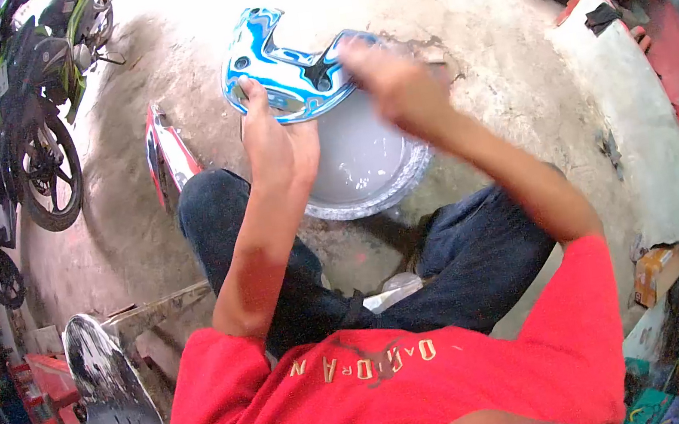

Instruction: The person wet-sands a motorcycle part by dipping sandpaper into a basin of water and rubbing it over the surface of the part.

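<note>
Well, the left hand point(282, 144) grasps a glossy, swirled blue-and-white panel point(284, 74); the right hand point(402, 86) is blurred, its grip unclear.

The curved panel point(286, 81) is displaying wavy, marbled bands of bright blue and white, with dark accents running between them. The second panel point(172, 153) is showing red and white, with dark blue along one edge. The basin point(357, 153) is presenting a pale grey interior, its rim carrying mottled white and grey. The shirt point(434, 389) is registering solid red, with gold lettering crossing it; the trousers point(214, 212) are reading dark blue to black. The floor point(144, 239) is exhibiting uneven beige-grey with brown stains. The chair point(128, 402) is showing grey with blackish blotches, the motorcycle point(51, 70) is combining black and green, and the box point(659, 273) is appearing orange-brown.
</note>
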{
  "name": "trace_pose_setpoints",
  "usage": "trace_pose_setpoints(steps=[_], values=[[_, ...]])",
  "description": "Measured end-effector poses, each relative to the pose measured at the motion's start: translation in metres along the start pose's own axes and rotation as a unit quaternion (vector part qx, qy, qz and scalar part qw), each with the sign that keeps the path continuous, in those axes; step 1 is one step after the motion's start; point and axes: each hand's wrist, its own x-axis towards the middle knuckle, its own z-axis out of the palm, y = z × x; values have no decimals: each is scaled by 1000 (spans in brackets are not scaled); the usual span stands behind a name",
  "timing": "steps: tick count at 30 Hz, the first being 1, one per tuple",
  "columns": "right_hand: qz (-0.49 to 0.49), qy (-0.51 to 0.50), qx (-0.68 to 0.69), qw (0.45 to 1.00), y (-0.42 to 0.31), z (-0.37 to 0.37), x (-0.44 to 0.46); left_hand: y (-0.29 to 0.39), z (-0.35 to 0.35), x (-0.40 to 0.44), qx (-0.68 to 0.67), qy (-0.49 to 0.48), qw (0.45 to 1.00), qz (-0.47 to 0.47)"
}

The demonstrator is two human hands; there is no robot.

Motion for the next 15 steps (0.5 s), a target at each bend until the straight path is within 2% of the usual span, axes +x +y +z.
trace_pose_setpoints(steps=[1, 2, 4, 5, 6, 8, 10, 11, 14, 15], values=[[-76, 6, 22, 997, -29, -6, 1, -1, -4, 3, 14, -1, 1000, 5], [-103, 9, 58, 993, -47, -9, 0, -1, -8, 2, 32, 3, 999, 7], [-91, -1, 22, 996, -20, -10, 7, 1, -2, -1, 11, 9, 1000, 1], [24, -27, 48, 998, -2, -11, 13, 1, 2, -3, -2, 11, 1000, -4], [70, -35, -14, 997, 10, -20, 21, 1, 4, -6, -2, 9, 1000, -4], [123, -95, 8, 988, 3, -24, 18, 2, 9, -9, -5, -1, 1000, -4], [-112, 37, 10, 993, -27, -4, 0, 0, 9, -6, 3, 19, 1000, -20], [-143, 9, 28, 989, -50, -14, 1, 1, 5, -4, 13, 23, 999, -29], [-50, 21, -25, 998, -4, -10, 12, 0, 3, -5, -1, -26, 1000, -14], [12, 33, -33, 999, 7, -14, 20, 0, 7, -7, -3, -31, 999, -11]])
